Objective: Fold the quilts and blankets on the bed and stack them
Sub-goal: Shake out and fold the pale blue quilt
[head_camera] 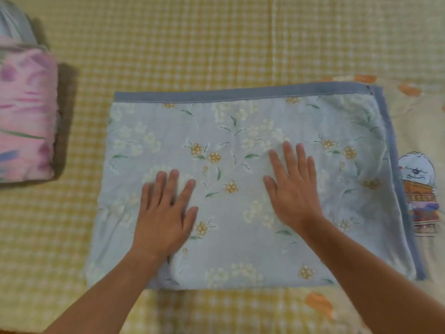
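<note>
Folded blue floral quilt [240, 131] lying flat mid-bed [192, 44], left hand [166, 213] and right hand [292, 186] pressing flat on it, fingers straight and spread, pink folded quilt [26, 116] at far left, cartoon sheet [419, 184] at right

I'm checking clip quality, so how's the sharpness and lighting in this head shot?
Head view: soft, even light with no glare; the pink floral quilt casts a shadow rightward; overall slightly blurred, the left hand fingertips smeared; wide-angle bends the blue floral quilt edges.
</note>
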`<move>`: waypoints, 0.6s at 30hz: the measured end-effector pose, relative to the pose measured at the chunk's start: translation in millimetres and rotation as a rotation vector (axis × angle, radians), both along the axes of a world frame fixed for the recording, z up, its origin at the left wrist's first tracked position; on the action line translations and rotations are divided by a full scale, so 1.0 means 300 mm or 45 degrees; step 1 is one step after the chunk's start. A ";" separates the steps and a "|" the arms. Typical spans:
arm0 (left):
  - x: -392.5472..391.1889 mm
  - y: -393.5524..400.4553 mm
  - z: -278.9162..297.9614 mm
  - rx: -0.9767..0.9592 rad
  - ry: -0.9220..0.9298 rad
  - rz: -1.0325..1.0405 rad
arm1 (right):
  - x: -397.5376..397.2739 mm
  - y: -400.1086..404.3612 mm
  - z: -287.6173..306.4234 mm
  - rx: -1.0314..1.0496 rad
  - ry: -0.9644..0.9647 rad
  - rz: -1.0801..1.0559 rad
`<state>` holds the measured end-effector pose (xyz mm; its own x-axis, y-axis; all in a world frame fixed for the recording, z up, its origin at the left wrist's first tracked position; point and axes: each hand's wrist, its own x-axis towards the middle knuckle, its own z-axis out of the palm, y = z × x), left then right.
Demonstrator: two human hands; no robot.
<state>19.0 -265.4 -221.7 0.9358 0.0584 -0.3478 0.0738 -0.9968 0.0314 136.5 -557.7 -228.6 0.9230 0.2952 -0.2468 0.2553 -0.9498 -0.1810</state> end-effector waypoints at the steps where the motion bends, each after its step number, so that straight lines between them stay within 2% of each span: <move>1: -0.005 0.061 -0.038 0.021 0.016 0.082 | 0.074 -0.039 -0.030 -0.038 -0.023 -0.067; 3: -0.045 0.179 -0.089 0.053 0.044 0.299 | 0.244 -0.152 -0.077 -0.136 -0.048 -0.275; 5: -0.086 0.248 -0.108 -0.014 0.095 0.517 | 0.369 -0.222 -0.096 -0.205 -0.025 -0.379; 8: -0.085 0.269 -0.053 -0.091 0.142 0.804 | 0.381 -0.129 -0.075 -0.198 -0.011 -0.514; 10: -0.025 0.229 0.009 -0.077 0.002 0.679 | 0.309 -0.005 -0.037 -0.108 -0.078 -0.521; 13: 0.204 0.136 0.056 -0.108 -0.247 0.080 | 0.228 0.240 0.008 -0.022 -0.162 -0.140; 15: 0.384 0.131 0.011 -0.072 -0.265 -0.175 | 0.243 0.383 -0.007 -0.001 -0.178 0.081; 16: 0.458 0.169 -0.027 -0.039 -0.221 -0.161 | 0.273 0.412 -0.028 -0.025 -0.187 0.146; 18: 0.526 0.293 -0.113 0.009 -0.125 0.078 | 0.362 0.368 -0.082 -0.101 -0.168 0.147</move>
<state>176.7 -177.4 -255.6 0.9599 0.1187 -0.2541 0.1316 -0.9907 0.0341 245.0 -447.3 -253.3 0.9101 0.3853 -0.1524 0.3798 -0.9228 -0.0646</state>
